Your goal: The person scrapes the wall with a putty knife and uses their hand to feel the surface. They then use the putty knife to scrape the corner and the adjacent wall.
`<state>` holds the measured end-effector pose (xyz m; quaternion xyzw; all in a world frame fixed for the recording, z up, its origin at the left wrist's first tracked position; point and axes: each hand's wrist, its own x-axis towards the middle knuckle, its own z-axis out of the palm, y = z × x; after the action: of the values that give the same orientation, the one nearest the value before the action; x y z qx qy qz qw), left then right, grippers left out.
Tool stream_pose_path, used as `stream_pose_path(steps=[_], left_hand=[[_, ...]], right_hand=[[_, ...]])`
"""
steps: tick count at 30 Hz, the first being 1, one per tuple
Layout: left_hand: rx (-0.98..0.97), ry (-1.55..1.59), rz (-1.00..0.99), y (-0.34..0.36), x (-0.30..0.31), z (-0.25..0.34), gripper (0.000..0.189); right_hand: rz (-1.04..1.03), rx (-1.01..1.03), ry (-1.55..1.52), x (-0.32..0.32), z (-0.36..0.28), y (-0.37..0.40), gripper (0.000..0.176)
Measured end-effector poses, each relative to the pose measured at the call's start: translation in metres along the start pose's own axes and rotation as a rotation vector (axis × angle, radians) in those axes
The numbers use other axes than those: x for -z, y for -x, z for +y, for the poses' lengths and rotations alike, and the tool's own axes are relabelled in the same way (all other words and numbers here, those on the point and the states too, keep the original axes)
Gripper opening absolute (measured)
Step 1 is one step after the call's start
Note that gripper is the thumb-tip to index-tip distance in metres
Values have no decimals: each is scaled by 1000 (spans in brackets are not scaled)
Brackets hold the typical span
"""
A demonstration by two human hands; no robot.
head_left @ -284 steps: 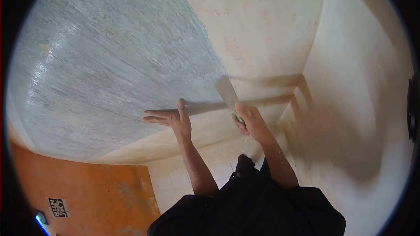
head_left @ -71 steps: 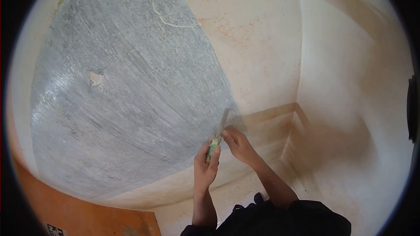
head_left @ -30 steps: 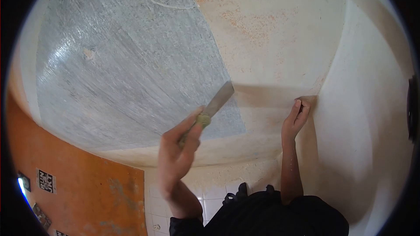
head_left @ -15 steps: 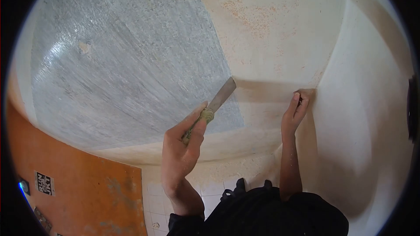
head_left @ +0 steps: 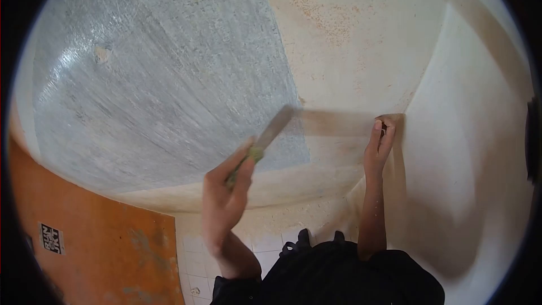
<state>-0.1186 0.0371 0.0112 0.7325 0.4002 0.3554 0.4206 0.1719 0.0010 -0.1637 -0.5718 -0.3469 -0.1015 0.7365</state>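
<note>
My left hand point(head_left: 226, 192) is wrapped round the green handle of a scraper point(head_left: 275, 127), its metal blade pointing up and to the right, blurred by motion. The blade's tip lies over the lower right part of a grey patch point(head_left: 186, 79) on the pale wall, close to the patch's edge; whether it touches cannot be told. Over to the right, my right hand point(head_left: 381, 138) is raised against the wall near the corner with its fingers curled closed. A small pale bit shows between those fingers, too hidden to name.
The bare cream wall point(head_left: 361, 51) has orange-brown flecks and meets a second pale wall point(head_left: 451, 113) at a corner on the right. Lower left is an orange surface point(head_left: 101, 231) bearing a black and white sticker point(head_left: 51, 238). White tiles point(head_left: 195, 260) lie below.
The scraper in my left hand has shifted a little left and down, its tip drawn back from the patch's edge. My right hand stays at the corner. The whole view has shifted slightly.
</note>
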Motion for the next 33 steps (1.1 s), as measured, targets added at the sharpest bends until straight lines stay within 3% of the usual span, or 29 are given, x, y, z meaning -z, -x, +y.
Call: stream_pose_path(steps=[3, 11, 21, 27, 33], left_hand=[[-63, -29, 9, -1, -6, -5, 34], [-30, -1, -52, -1, -10, -11, 36], [75, 51, 9, 7, -8, -11, 35], [10, 29, -3, 6, -15, -16, 42], [28, 86, -20, 6, -15, -24, 36]], right_hand=[[-20, 20, -15, 3, 4, 1, 12], [-41, 11, -27, 6, 4, 4, 15], [-84, -37, -16, 10, 4, 4, 16], [-79, -27, -6, 9, 3, 3, 16], [-82, 8, 20, 9, 5, 3, 16]])
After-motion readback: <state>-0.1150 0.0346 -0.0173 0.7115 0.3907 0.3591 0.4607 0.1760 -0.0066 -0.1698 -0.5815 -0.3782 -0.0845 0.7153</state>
